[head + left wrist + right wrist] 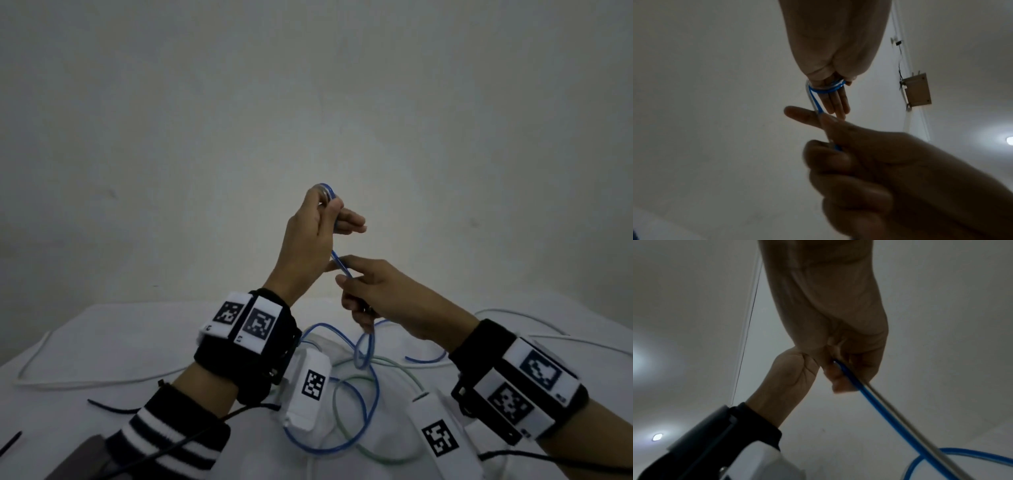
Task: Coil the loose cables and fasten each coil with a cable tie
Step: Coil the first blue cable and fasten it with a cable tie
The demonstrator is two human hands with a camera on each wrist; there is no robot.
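Head view: two hands are raised above a white tabletop (102, 342). The left hand (308, 240) is the higher one; a blue cable (337, 262) is looped over its fingers, which lie fairly straight and point right, with the thumb up against the loops. Below it, the right hand (380, 294) has its fingers curled round the same blue cable, pinching it near the tips. From there the cable drops to the tabletop and sprawls in loose loops. Four cables can be counted on the tabletop: the blue one, a pale green cable (376, 455) crossing it, a white cable (51, 377) at the left and another white cable (548, 329) at the right. Two short dark cable ties (113, 407) lie at the near left, one of them at the picture's edge. Each wrist wears one black band with marker tags.

Left wrist view: the left hand (838, 56) shows three fingers (836, 100) held straight, with about two turns of blue cable (826, 91) wound across them near their base. One strand runs down to the right hand (869, 162), gripped between thumb and forefinger.

Right wrist view: the right hand (838, 337) is closed round the blue cable (879, 407), which leaves the fist as one taut strand and curves into one loop at the lower right. The left hand's wrist (785, 386) shows beside it.
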